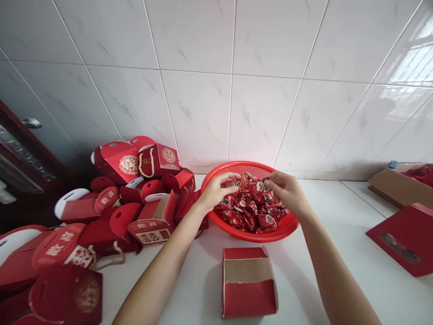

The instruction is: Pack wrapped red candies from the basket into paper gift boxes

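Both of my hands reach into a red plastic basket (250, 235) heaped with small red wrapped candies (248, 205). My left hand (218, 192) is over the left side of the heap, with thumb and forefinger closed around the edge of a candy packet (233, 183). Over the right side, my right hand (286, 189) has its fingertips pinched at another red packet (260, 187); part of it is hidden by the fingers. Between my forearms, in front of the basket, stands a red paper box (249, 298) with its brown inside showing.
Several red gift boxes (152, 225), some with rope handles, crowd the left side of the white counter (199, 280). At the right are a brown carton (389, 187) with red contents and a red box (402, 239) with an oval window. A tiled wall (199, 117) rises behind.
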`<state>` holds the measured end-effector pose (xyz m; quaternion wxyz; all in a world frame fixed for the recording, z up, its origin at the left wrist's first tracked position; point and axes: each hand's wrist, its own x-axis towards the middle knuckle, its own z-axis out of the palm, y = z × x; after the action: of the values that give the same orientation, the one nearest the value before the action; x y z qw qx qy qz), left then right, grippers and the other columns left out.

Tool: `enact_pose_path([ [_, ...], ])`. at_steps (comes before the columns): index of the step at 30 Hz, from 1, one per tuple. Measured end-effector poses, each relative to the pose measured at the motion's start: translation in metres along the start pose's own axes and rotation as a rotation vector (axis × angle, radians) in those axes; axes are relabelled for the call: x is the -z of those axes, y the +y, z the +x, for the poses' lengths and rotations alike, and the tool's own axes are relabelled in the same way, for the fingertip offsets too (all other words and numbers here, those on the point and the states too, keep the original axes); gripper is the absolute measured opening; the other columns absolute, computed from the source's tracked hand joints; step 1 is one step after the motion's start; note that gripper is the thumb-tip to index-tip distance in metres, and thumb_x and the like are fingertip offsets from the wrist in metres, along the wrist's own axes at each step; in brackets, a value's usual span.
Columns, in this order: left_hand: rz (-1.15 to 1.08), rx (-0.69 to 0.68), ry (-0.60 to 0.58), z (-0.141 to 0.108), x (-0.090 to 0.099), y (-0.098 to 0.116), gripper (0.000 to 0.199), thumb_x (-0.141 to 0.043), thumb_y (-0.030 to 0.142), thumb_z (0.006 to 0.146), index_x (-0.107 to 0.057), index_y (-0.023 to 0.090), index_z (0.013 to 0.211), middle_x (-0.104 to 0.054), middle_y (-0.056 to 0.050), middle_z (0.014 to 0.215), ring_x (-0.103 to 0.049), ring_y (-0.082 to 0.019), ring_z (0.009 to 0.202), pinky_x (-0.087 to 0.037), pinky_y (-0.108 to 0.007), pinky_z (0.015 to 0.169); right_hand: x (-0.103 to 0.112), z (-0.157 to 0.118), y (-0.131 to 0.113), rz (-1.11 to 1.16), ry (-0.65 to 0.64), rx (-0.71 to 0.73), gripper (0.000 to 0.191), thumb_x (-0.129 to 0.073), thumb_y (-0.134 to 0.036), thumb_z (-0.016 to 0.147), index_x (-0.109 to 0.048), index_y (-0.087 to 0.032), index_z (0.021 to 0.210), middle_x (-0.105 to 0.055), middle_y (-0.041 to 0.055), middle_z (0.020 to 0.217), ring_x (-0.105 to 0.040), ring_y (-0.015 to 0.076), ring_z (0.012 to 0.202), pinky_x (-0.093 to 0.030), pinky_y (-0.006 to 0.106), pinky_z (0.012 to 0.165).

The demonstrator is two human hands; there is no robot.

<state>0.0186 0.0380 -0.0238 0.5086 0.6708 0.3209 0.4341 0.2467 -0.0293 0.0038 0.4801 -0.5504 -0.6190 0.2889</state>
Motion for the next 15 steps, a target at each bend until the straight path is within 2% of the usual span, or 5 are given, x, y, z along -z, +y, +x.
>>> enact_pose_path([
  [4, 0.012, -0.003, 0.021, 0.000, 0.000, 0.000, 0.034, -0.081, 0.030, 0.072, -0.076, 0.024, 0.105, -0.073, -0.005, 0.126, -0.063, -0.028, 0.127, -0.048, -0.045, 0.111, 0.000, -0.003, -0.004, 0.083, -0.020, -0.050, 0.036, -0.071, -0.056, 0.077, -0.059, -0.022, 0.082, -0.061, -0.0037, 0.059, -0.049, 0.0108, 0.040, -0.036, 0.025, 0.041],
  [8, 0.012, -0.021, 0.034, -0.001, 0.000, 0.001, 0.042, -0.084, 0.026, 0.068, -0.077, 0.024, 0.109, -0.073, -0.005, 0.130, -0.061, -0.028, 0.131, -0.046, -0.044, 0.115, -0.004, -0.003, -0.004, 0.157, -0.021, -0.090, 0.036, -0.074, -0.054, 0.075, -0.059, -0.022, 0.082, -0.059, -0.0050, 0.054, -0.054, 0.0122, 0.041, -0.038, 0.025, 0.044],
  [15, -0.018, 0.009, -0.046, -0.003, -0.001, 0.003, 0.049, -0.089, 0.029, 0.064, -0.079, 0.023, 0.111, -0.074, -0.007, 0.130, -0.063, -0.031, 0.129, -0.047, -0.048, 0.115, -0.010, -0.001, -0.001, 0.259, 0.011, -0.134, 0.034, -0.076, -0.049, 0.074, -0.060, -0.021, 0.086, -0.065, -0.0032, 0.058, -0.066, 0.0166, 0.052, -0.053, 0.030, 0.056],
])
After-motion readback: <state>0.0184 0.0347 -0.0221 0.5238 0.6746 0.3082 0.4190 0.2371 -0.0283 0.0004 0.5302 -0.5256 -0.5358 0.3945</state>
